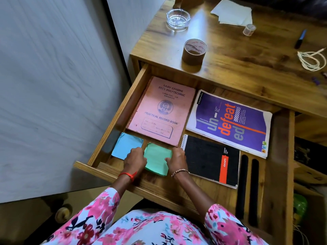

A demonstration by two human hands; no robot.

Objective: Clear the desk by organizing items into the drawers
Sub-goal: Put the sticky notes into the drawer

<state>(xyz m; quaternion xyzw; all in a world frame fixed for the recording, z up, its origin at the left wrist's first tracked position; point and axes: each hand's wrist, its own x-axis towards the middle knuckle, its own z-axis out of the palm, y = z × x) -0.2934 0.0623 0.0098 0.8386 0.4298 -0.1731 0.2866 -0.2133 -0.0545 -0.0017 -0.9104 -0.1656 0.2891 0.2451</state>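
Note:
The wooden drawer (113,117) stands pulled out under the desk top (247,55). Inside lie a pink record book (162,110), a purple notebook (230,121), a black spiral pad (210,160), a blue note pad (126,145) and a green note pad (156,160). My left hand (134,160) grips the green pad's left edge, partly over the blue pad's corner. My right hand (177,159) grips the green pad's right edge. The pad lies flat near the drawer's front.
On the desk top stand a brown tape roll (194,52), a glass ashtray (177,19), white papers (231,12), a small clear tape roll (249,29), a blue pen (300,38) and a coiled white cord (312,60). Two black strips (248,188) lie at the drawer's right.

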